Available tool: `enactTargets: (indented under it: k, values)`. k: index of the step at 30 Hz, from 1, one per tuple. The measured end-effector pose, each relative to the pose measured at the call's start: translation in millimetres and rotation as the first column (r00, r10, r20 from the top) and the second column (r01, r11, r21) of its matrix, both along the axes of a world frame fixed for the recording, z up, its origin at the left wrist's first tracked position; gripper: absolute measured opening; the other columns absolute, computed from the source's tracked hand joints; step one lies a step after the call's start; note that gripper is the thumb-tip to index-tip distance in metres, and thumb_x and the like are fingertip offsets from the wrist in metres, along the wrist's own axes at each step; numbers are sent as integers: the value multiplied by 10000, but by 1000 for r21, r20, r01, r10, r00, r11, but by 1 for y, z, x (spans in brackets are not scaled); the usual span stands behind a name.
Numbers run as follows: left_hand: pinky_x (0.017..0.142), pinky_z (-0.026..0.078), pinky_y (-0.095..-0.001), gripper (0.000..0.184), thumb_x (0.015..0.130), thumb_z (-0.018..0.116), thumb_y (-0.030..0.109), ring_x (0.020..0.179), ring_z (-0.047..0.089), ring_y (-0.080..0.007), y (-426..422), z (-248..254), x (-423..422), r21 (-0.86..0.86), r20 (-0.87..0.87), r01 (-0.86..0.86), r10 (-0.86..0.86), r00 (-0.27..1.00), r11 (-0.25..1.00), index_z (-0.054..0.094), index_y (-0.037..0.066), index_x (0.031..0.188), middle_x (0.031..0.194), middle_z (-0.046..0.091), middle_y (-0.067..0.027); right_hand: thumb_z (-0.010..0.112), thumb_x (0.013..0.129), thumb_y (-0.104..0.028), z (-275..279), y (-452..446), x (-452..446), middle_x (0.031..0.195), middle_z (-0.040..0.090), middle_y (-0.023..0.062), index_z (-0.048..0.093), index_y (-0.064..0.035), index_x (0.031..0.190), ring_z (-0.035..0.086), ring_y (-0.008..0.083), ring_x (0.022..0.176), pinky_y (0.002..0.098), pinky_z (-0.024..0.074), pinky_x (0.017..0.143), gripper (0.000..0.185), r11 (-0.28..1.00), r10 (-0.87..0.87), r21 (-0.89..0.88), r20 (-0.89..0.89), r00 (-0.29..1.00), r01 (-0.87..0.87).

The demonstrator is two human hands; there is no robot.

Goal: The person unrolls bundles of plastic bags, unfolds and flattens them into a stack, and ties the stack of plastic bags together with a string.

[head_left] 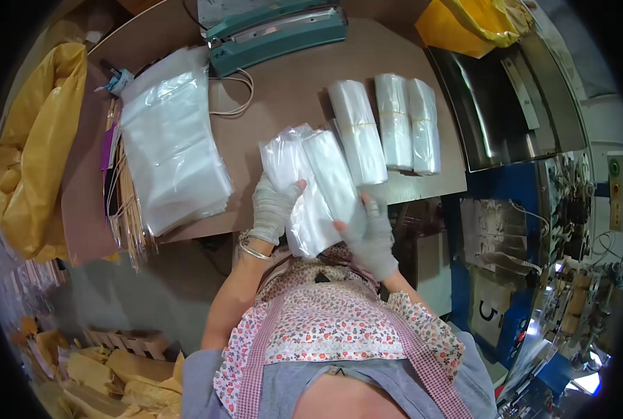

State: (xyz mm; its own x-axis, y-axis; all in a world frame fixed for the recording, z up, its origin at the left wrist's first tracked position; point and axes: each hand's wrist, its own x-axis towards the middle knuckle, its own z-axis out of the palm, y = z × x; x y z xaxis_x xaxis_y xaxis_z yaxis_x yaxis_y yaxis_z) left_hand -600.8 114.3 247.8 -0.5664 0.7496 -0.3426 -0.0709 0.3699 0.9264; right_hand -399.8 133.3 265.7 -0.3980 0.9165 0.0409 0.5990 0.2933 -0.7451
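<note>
Near the table's front edge I hold a bundle of clear plastic bags [311, 195], partly rolled or folded over on its right side. My left hand [273, 206], in a fingerless whitish glove, grips the bundle's left side with the thumb on top. Gloved the same way, my right hand [371, 241] is closed on the lower right side, slightly blurred. Just beyond the bundle lies a roll of plastic bags [358, 131] with a band round it. Two more banded rolls, a middle roll [394, 122] and a right roll [424, 127], lie beside it.
A flat stack of plastic bags [175, 146] lies on the brown table [283, 84], beside thin wooden sticks [124, 195]. At the back stands a teal bag sealer [276, 42]. Yellow sacks flank the table, like the left sack [39, 153]. Blue machinery [496, 265] stands right.
</note>
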Motion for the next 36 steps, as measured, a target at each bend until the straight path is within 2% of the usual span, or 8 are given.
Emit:
enactTargets:
  k: [7, 10, 13, 18, 22, 29, 31, 36]
  values:
    - [709, 488, -273, 307, 774, 700, 110, 772, 590, -117, -22, 3, -13, 89, 66, 96, -102, 993, 991, 616, -17, 1041, 906, 663, -63, 768, 713, -315, -10, -3, -25, 1212, 473, 243, 309, 48, 1339, 532, 346, 1072, 378, 443, 900, 857, 991, 82, -109, 84, 993, -73]
    - [786, 465, -269, 310, 791, 689, 110, 857, 570, -107, -43, 79, -23, 217, 206, 75, -121, 971, 973, 608, 1, 1070, 976, 639, -42, 780, 699, -357, -2, -6, -36, 1275, 453, 173, 261, 24, 1378, 486, 276, 1152, 355, 409, 956, 935, 898, 17, -382, -465, 885, -218]
    - [862, 437, -281, 326, 803, 680, 111, 925, 547, -103, -62, 132, -42, 236, 350, 169, -246, 904, 957, 591, 17, 1102, 1016, 617, -27, 776, 723, -283, 29, 7, -55, 1299, 435, 127, 251, 1, 1396, 406, 226, 1230, 352, 349, 1019, 900, 446, -174, -565, -816, 552, -694]
    - [869, 433, -271, 337, 784, 685, 130, 910, 557, -104, -74, 162, -56, 134, 68, 174, -184, 981, 976, 617, 13, 1092, 996, 633, -36, 767, 702, -304, 25, 10, -78, 1251, 505, 123, 348, 1, 1347, 495, 235, 1165, 372, 407, 990, 827, 326, -197, -534, -845, 496, -780]
    - [766, 517, -304, 274, 748, 678, 162, 782, 638, -174, -90, 145, -101, 43, 327, 212, -214, 920, 976, 657, -3, 966, 869, 666, -79, 729, 740, -199, 22, 15, -75, 1208, 564, 146, 408, 11, 1307, 568, 261, 1108, 391, 458, 973, 685, 140, -469, -528, -780, 413, -837]
    - [713, 545, -335, 279, 718, 713, 124, 738, 641, -211, -105, 84, -99, 241, 813, -148, -117, 570, 959, 624, -2, 951, 851, 655, -92, 741, 741, -203, 12, 4, -67, 1168, 598, 151, 456, 18, 1278, 610, 249, 1050, 378, 498, 928, 646, -62, -533, -463, -733, 422, -884]
    - [723, 555, -349, 321, 731, 700, 137, 751, 655, -235, -97, 58, -87, 354, 906, -305, -405, -125, 884, 609, -8, 1002, 881, 664, -120, 741, 742, -195, 6, -3, -70, 1164, 600, 148, 458, 18, 1275, 613, 245, 1043, 373, 505, 916, 640, -76, -540, -465, -725, 428, -882]
    - [716, 559, -356, 296, 781, 646, 193, 751, 660, -237, -98, 58, -81, 255, 964, -197, -233, 126, 947, 615, -3, 1001, 885, 668, -121, 730, 752, -164, 33, -5, -66, 1144, 606, 134, 445, 8, 1285, 622, 227, 1016, 357, 520, 889, 629, -59, -513, -518, -718, 471, -854]
